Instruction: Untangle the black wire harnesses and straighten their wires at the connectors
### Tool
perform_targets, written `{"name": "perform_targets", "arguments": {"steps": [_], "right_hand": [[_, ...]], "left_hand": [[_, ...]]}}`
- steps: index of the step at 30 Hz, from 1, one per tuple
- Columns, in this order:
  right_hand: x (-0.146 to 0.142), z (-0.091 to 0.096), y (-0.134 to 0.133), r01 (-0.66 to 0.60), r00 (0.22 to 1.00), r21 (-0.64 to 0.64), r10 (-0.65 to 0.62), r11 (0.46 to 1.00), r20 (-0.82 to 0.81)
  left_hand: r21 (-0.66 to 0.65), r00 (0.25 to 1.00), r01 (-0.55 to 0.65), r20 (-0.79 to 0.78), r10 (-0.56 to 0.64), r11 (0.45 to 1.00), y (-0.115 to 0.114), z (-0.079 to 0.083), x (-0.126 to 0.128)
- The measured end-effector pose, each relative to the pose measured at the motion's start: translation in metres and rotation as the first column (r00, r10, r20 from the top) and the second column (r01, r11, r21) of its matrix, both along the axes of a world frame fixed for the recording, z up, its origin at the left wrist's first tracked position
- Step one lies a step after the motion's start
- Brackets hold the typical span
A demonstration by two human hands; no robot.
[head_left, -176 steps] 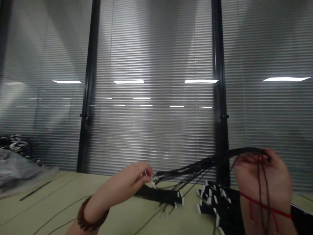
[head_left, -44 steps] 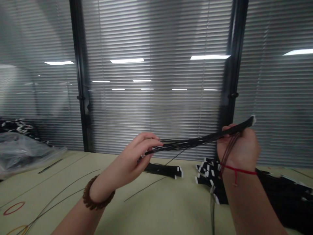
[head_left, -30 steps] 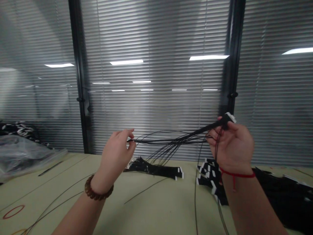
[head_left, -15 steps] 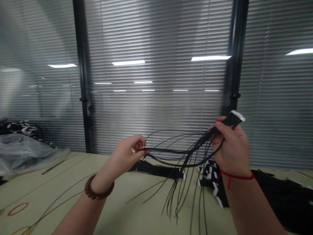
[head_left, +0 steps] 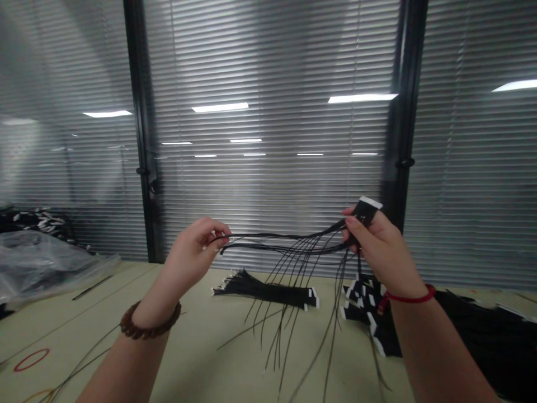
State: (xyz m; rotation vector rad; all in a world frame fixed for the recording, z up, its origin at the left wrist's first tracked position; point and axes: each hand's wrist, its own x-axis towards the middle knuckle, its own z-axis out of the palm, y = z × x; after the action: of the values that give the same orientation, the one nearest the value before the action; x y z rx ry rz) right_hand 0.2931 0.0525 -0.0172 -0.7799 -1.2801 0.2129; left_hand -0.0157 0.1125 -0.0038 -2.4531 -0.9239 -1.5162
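My right hand (head_left: pixel 380 243) pinches a black wire harness (head_left: pixel 327 230) close to its white connector end (head_left: pixel 371 203), held up above the table. Several of its wires run left to my left hand (head_left: pixel 201 240), whose thumb and fingers are closed on them. Other loose wires hang down between the two hands towards the tabletop. Below them lies a bundle of similar black cables (head_left: pixel 268 291), with white connectors at its right end. My right forearm passes in front of a pile of black cables with white connectors (head_left: pixel 369 313).
On the pale table (head_left: pixel 201 358) a clear plastic bag (head_left: pixel 46 263) lies at the left, with black cables (head_left: pixel 37 217) behind it. Loose wires (head_left: pixel 84 358) and a red ring (head_left: pixel 31 360) lie at the near left. A window with blinds (head_left: pixel 268 190) rises behind.
My right hand has moved left and slightly down with the connector end. My left hand has moved left and slightly up, and the wires between are straighter. The bundle below shows more fully.
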Motion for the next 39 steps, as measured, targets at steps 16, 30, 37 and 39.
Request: {"name": "perform_targets", "arguments": {"steps": [16,30,37,39], "right_hand": [[-0.027,-0.003,0.000,-0.249,0.969,0.069,0.248,0.966,0.019],[-0.024,-0.007,0.005,-0.119,0.912,-0.199,0.186,0.973,0.365],[-0.025,-0.010,0.019,-0.082,0.980,-0.149,0.107,0.985,0.166],[-0.029,-0.009,0.015,-0.185,0.978,-0.156,0.197,0.970,0.066]], "left_hand": [[-0.261,0.919,0.261,-0.226,-0.322,0.929,-0.023,-0.009,0.030],[-0.406,0.635,0.759,0.633,-0.442,0.509,-0.025,0.005,0.015],[-0.506,0.722,0.687,0.560,-0.407,0.522,-0.017,0.004,0.011],[-0.584,0.809,0.588,0.434,-0.397,0.560,-0.014,-0.002,0.014]]}}
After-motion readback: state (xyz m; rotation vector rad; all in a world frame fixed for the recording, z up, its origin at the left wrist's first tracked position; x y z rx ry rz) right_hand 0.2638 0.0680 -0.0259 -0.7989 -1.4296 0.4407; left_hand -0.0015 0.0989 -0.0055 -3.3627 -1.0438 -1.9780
